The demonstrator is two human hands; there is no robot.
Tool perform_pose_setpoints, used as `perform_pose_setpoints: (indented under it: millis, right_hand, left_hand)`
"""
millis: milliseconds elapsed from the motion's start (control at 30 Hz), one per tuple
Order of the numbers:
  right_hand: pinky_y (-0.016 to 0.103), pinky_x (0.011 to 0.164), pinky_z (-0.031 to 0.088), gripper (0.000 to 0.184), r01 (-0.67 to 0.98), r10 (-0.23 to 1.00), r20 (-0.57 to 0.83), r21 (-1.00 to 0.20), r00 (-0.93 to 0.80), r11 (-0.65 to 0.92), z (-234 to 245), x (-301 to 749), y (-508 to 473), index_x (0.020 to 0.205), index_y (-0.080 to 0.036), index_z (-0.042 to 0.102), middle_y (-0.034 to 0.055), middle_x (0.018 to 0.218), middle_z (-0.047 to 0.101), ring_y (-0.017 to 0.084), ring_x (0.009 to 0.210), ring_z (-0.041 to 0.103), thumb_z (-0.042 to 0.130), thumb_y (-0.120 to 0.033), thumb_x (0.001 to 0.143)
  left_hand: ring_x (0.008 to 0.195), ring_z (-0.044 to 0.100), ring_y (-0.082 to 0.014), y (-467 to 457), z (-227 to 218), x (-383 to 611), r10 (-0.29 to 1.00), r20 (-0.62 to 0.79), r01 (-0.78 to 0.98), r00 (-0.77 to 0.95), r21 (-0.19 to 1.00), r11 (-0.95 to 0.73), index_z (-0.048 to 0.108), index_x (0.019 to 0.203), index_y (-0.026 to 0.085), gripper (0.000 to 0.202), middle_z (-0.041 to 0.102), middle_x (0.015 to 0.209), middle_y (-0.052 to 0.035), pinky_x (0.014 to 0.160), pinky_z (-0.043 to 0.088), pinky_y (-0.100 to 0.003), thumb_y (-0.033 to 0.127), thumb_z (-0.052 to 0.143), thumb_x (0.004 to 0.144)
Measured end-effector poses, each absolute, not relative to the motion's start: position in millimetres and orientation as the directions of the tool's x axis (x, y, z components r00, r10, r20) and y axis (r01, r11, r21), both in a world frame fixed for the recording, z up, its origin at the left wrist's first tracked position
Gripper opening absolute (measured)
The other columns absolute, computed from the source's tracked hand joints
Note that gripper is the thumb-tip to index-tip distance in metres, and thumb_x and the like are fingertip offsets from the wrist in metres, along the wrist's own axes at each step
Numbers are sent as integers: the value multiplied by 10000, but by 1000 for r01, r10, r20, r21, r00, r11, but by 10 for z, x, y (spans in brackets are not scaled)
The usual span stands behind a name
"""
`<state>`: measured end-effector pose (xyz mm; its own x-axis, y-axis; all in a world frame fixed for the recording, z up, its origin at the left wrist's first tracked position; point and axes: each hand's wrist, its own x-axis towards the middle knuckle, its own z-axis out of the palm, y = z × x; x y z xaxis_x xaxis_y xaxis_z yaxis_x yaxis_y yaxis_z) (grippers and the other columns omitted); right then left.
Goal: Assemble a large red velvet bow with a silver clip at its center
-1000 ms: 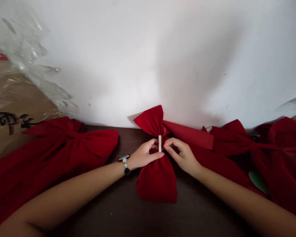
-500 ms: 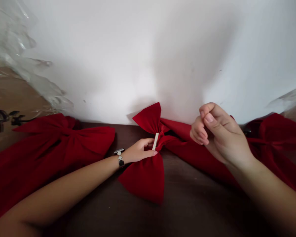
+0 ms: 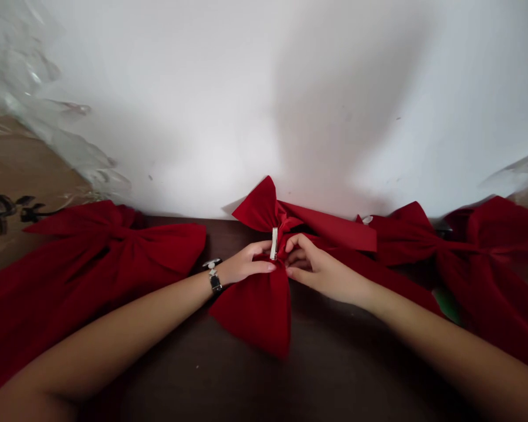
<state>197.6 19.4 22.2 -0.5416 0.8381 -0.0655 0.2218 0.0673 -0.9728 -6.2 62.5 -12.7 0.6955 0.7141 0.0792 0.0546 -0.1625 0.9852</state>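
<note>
In the middle of the head view a red fabric bow (image 3: pixel 261 316) stands on its side, its two loops pointing up and down and its tails trailing to the right. A narrow whitish clip-like strip (image 3: pixel 273 243) lies across its gathered centre. My left hand (image 3: pixel 249 264), with a bracelet at the wrist, grips the bow's centre from the left, thumb below the strip. From the right, my right hand (image 3: pixel 310 266) has its bent fingers and thumb closed on the fabric by the knot. Its fingertips are partly hidden in the folds.
More red bows lie on the dark table (image 3: pixel 193 387): a large bow (image 3: pixel 118 234) at left and several at right, including one bow (image 3: pixel 493 246) near the edge. A white wall (image 3: pixel 202 105) rises behind. A cardboard box (image 3: pixel 30 158) with clear plastic stands at far left.
My right hand has come down and left from above the table to the bow's centre, closing on the fabric there. My left hand keeps its hold; the bow has shifted slightly.
</note>
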Motion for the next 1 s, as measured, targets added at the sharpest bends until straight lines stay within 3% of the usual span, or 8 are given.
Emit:
perform_pose_setpoints:
  millis: [300,400,500,667,800,900,1000]
  right_hand:
    - [237,578,486,222,35,871,-66,-998,-487,-56,41,1893,191,951,-231,352,-64,755,528,69,573,561,532,-186,830]
    - [177,432,356,229,24,853,-83,-996,-515,-82,37,1916,229,950,-227,370,-86,691,499,30,427,438,559,-225,820]
    - [158,395,230,214,16,852,-128,-990,-508,-139,80,1944,252,926,-218,398,-94,626,468,17,397,316,571,-272,814]
    - [171,405,189,170,79,854,-150,-989,-498,-128,192,2009,270,906,-192,469,-95,565,398,35,430,281,566,-310,830]
    - [192,463,308,143,120,860,-85,-992,-503,-29,217,2042,279,928,-173,512,-65,587,462,62,496,399,552,-279,841]
    - [250,621,444,103,194,876,-39,-979,-481,63,191,2028,265,904,-176,506,-19,712,561,103,651,541,558,-228,832]
    - [320,804,470,116,237,874,25,-958,-484,158,172,2005,230,902,-189,503,20,897,599,150,870,582,578,-199,815]
  left_hand:
    - [948,607,-172,626,-117,-36,699,21,61,714,994,-91,557,1097,134,345,644,1051,-77,891,454,-328,259,644,787]
    - [910,606,-163,634,-112,-35,708,-15,74,706,996,-53,568,1061,129,320,651,992,-59,872,448,-321,272,642,784]
    - [867,596,-155,649,-118,-37,711,-22,96,703,993,-64,576,1025,126,303,644,947,-43,846,442,-311,285,642,775]
    - [815,563,-142,664,-140,-44,740,18,147,672,976,-158,597,975,123,306,624,892,-24,809,436,-292,321,661,751]
    - [827,565,-150,653,-141,-41,756,26,149,654,975,-163,606,997,123,346,631,909,-32,809,444,-294,345,675,741]
    - [889,576,-164,638,-127,-32,766,34,137,642,978,-159,605,1039,123,385,644,970,-46,863,437,-304,331,698,728]
    - [919,584,-178,627,-112,-25,775,34,137,631,979,-154,611,1040,122,397,653,991,-52,893,430,-315,338,712,723]
